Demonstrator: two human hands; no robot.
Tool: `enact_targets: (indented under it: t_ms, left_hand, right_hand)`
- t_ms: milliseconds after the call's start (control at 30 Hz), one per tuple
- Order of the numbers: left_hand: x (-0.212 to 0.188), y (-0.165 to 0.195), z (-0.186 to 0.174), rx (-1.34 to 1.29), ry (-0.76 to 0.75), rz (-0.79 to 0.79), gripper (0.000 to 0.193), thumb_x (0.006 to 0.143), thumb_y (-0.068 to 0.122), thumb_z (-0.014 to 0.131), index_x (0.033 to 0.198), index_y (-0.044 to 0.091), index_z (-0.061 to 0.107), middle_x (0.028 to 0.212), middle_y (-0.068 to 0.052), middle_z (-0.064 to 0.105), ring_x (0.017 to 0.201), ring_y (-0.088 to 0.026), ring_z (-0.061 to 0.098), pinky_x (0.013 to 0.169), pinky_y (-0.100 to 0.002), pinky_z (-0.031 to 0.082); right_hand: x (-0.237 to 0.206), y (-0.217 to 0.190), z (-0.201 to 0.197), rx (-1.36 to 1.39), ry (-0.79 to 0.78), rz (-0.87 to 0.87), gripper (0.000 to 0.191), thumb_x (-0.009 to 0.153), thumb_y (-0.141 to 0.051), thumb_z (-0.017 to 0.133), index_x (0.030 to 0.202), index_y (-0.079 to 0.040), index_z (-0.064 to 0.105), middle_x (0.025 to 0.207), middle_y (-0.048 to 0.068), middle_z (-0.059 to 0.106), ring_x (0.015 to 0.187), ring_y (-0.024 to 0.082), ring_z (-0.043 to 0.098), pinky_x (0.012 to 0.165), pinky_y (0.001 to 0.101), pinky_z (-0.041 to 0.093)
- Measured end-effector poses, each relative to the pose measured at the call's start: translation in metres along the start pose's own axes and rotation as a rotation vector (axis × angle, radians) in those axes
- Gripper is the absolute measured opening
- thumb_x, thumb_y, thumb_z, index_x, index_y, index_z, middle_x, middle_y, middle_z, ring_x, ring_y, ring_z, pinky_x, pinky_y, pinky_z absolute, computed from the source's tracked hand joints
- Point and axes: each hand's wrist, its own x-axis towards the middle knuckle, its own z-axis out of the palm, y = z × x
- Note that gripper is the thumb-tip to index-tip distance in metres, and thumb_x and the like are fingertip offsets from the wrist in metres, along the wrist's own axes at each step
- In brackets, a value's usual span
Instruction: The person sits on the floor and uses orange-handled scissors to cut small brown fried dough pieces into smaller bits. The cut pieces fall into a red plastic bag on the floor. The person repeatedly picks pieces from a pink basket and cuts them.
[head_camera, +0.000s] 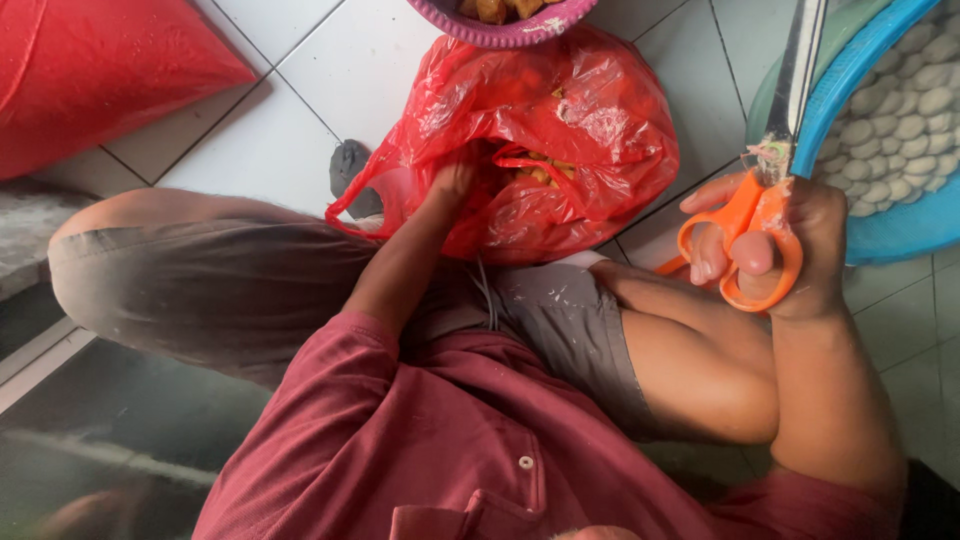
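Two hands work over a white tiled floor (300, 110), seen from above a seated person in a maroon shirt (450, 450) and grey shorts (220, 290). The left hand (455, 180) reaches into the mouth of a red plastic bag (590, 120) at the centre top of the frame; its fingers are hidden inside the crumpled film, so I cannot tell whether they are spread or gripping. Yellowish pieces (540, 172) show through the opening just beside that hand. The right hand (775, 250), at the right of the frame, is closed through the orange loops of a pair of scissors (775, 150), whose blades are together and point up toward the top edge.

Behind the scissors, at the upper right, a blue basket (900, 235) holds many pale round pieces (900, 110); the blades cross in front of its rim. A purple bowl (500, 35) is cut off by the top edge, touching the bag's upper side. A second red bag or cushion (90, 70) fills the upper left corner, well apart from the hands. Bare tiles lie between it and the central bag. A small grey object (350, 165) lies on the floor at the bag's left edge.
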Motion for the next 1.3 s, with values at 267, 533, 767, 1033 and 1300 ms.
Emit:
enact_targets:
  t_ms: [267, 533, 767, 1033, 1300]
  left_hand:
    - [0.007, -0.009, -0.003, 0.518, -0.047, 0.298, 0.067, 0.084, 0.054, 0.051, 0.145, 0.026, 0.051, 0.143, -0.008, 0.058, 0.124, -0.034, 0.058, 0.104, -0.050, 0.046]
    - [0.010, -0.007, -0.010, 0.193, -0.126, 0.315, 0.059, 0.088, 0.041, 0.047, 0.140, 0.015, 0.054, 0.141, -0.010, 0.060, 0.126, -0.031, 0.058, 0.107, -0.045, 0.046]
    - [0.011, 0.001, -0.028, -1.807, -0.535, -0.491, 0.051, 0.092, 0.031, 0.046, 0.136, 0.008, 0.057, 0.140, -0.009, 0.062, 0.127, -0.027, 0.058, 0.110, -0.040, 0.046]
    - [0.003, 0.014, -0.040, -1.896, -0.497, -0.272, 0.047, 0.098, 0.031, 0.062, 0.140, 0.011, 0.058, 0.136, -0.010, 0.064, 0.118, -0.029, 0.058, 0.098, -0.039, 0.046]
    - [0.030, 0.037, -0.072, 0.270, -0.800, 0.108, 0.041, 0.084, 0.049, 0.074, 0.114, 0.023, 0.077, 0.115, -0.006, 0.075, 0.105, -0.026, 0.070, 0.087, -0.045, 0.057]
  right_hand:
    - [0.005, -0.001, 0.005, 0.053, 0.016, 0.045, 0.052, 0.090, -0.026, 0.084, 0.129, -0.001, 0.059, 0.110, 0.028, 0.066, 0.066, 0.023, 0.067, 0.059, 0.0372, 0.059]
    - [0.000, 0.001, 0.009, 0.014, -0.003, 0.091, 0.038, 0.094, -0.021, 0.081, 0.111, 0.010, 0.065, 0.098, 0.026, 0.065, 0.061, 0.022, 0.064, 0.062, 0.0400, 0.055]
    - [0.003, -0.004, 0.014, 0.026, -0.010, 0.097, 0.041, 0.091, -0.018, 0.078, 0.118, 0.008, 0.062, 0.099, 0.022, 0.067, 0.063, 0.020, 0.063, 0.059, 0.0374, 0.056]
    - [0.006, -0.006, 0.018, -0.048, -0.081, 0.042, 0.033, 0.095, -0.026, 0.074, 0.101, 0.004, 0.060, 0.106, 0.020, 0.069, 0.066, 0.018, 0.064, 0.062, 0.0370, 0.058]
    - [0.008, -0.013, 0.021, -0.174, -0.045, 0.157, 0.061, 0.089, -0.040, 0.076, 0.115, 0.013, 0.062, 0.064, 0.010, 0.060, 0.054, 0.018, 0.059, 0.057, 0.0327, 0.052]
